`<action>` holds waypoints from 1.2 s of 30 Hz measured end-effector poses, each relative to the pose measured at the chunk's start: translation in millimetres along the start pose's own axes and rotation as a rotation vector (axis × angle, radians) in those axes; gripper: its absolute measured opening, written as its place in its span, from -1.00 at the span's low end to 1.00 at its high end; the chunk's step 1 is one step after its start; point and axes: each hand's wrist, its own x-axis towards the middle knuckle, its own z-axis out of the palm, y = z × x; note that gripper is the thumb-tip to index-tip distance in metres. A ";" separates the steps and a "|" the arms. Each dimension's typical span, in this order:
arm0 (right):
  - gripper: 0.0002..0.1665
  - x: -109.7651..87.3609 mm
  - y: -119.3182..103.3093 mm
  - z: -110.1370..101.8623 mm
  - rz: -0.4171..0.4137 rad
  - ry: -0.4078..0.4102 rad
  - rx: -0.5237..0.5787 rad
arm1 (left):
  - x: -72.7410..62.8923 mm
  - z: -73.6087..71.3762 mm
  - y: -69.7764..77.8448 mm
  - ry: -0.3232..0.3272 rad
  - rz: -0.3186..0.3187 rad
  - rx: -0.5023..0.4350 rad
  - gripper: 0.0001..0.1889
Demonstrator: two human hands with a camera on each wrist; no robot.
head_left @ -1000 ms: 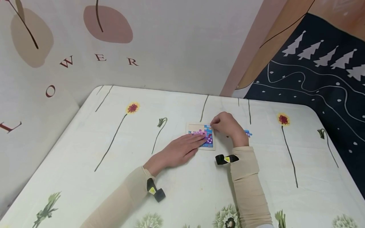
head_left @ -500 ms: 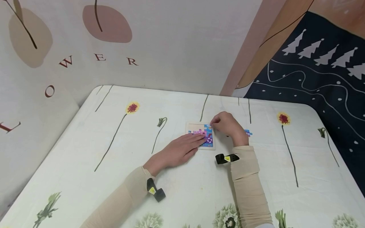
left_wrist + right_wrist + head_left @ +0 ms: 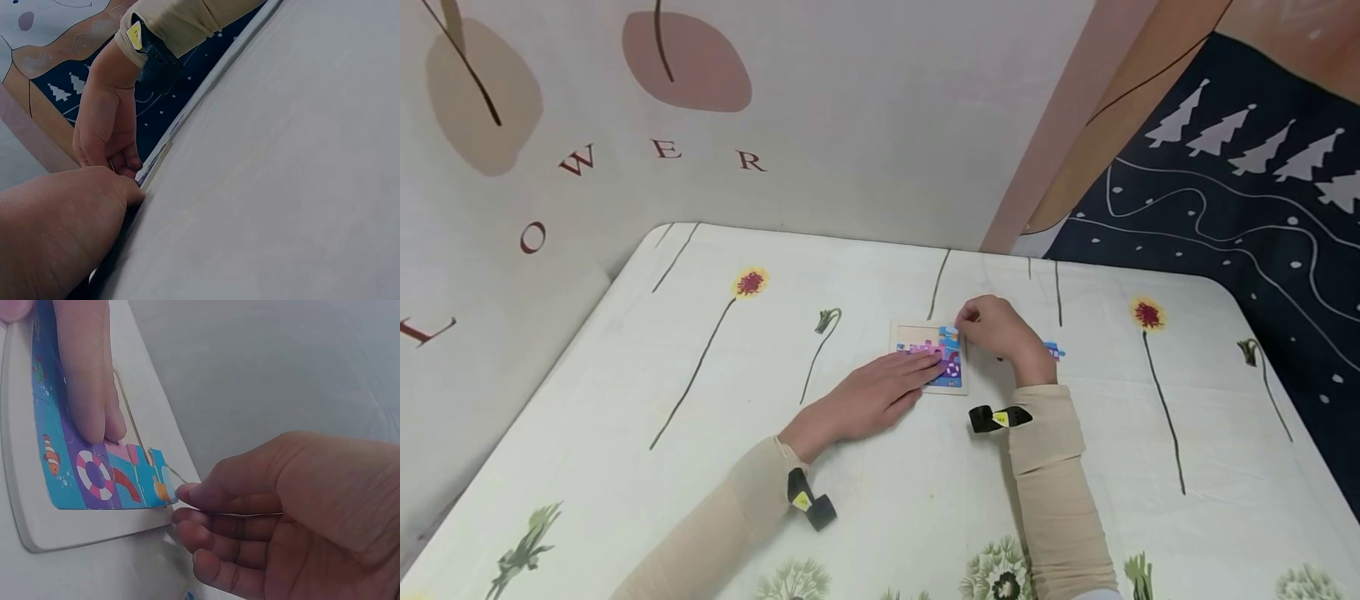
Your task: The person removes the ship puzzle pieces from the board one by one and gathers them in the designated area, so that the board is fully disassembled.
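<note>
A small jigsaw puzzle board (image 3: 897,335) with a pale wooden frame lies on the table. Its fitted pieces show a life ring (image 3: 95,475), fish and blue water; bare wood shows at its upper left. My left hand (image 3: 868,396) rests flat over the board, straight fingers pressing on the pieces and hiding part of the picture. At the far right corner, my right hand (image 3: 1000,332) pinches a blue and orange puzzle piece (image 3: 162,480) by its edge, between thumb and forefinger. That piece sits slightly askew against its neighbours. The left wrist view shows the board only edge-on.
A loose blue puzzle piece (image 3: 1054,351) lies on the table right of the board, partly behind my right wrist. The tabletop carries a white flowered cloth (image 3: 700,358). A pale printed wall (image 3: 865,125) rises behind, with a dark tree-patterned cloth (image 3: 1225,183) at right.
</note>
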 end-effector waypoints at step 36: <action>-0.76 -1.8 -4.4 -3.3 0.027 -0.011 -0.005 | 1.2 -1.2 -0.4 -0.004 0.005 0.006 -0.46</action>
